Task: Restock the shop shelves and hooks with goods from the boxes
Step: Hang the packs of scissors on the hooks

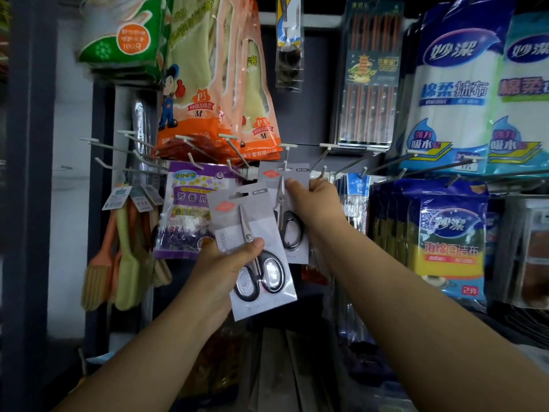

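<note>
Right hand point(315, 200) pinching top of scissors card point(292, 209), raised to hook point(285, 168) so hanger hole lines up with prong. Left hand point(225, 263) gripping spare card point(252, 251) lower, tilted, kept ready below hook row.

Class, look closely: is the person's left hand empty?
No: the left hand grips a carded pair of scissors, thumb pressed across the front of the card.

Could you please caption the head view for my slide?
Right hand hangs one scissors pack on a hook; left hand holds another.
</note>
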A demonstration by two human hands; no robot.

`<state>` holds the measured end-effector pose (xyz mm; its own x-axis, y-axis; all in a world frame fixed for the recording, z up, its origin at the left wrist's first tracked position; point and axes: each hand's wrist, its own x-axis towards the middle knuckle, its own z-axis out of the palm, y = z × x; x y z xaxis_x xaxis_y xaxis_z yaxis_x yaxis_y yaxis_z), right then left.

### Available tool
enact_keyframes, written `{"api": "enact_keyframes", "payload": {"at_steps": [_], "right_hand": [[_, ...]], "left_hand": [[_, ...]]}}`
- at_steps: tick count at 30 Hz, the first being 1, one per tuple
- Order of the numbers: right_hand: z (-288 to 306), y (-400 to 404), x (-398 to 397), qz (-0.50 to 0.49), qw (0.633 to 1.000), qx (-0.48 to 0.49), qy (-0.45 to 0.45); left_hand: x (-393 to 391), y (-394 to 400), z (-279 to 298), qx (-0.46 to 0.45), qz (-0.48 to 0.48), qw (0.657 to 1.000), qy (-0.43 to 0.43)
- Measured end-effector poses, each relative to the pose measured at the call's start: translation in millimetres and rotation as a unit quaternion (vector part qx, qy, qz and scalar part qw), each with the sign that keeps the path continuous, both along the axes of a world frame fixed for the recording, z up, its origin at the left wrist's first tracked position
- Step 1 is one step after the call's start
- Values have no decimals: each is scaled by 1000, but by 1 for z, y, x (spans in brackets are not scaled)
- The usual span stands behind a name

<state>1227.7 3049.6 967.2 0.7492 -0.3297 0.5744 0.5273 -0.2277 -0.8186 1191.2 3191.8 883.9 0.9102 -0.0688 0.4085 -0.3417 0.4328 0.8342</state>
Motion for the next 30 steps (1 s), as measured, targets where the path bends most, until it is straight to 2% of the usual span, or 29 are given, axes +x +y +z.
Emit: {"api": "enact_keyframes", "payload": {"at_steps": [3,10,18,21,25,27,30], "right_hand": [[-5,-1,8,-14,1000,-5,21],[-8,-5,30,-42,997,-34,47],[-13,-1,50,-104,991,-60,55],[-20,-1,46,-113,992,-43,39],[-60,9,17,-209,966,-129,-77],[-86,15,-5,-152,970,-160,-106],[-109,21,-27,37,992,-120,15]], "left_hand": [[1,0,-4,16,-3,1000,8],[10,29,-33,97,103,989,53],[11,50,-47,104,108,987,62],[10,51,-48,104,106,987,62],[2,46,-43,101,77,991,48],[-2,41,-40,102,55,993,37],[-7,28,-34,110,20,993,20]]}}
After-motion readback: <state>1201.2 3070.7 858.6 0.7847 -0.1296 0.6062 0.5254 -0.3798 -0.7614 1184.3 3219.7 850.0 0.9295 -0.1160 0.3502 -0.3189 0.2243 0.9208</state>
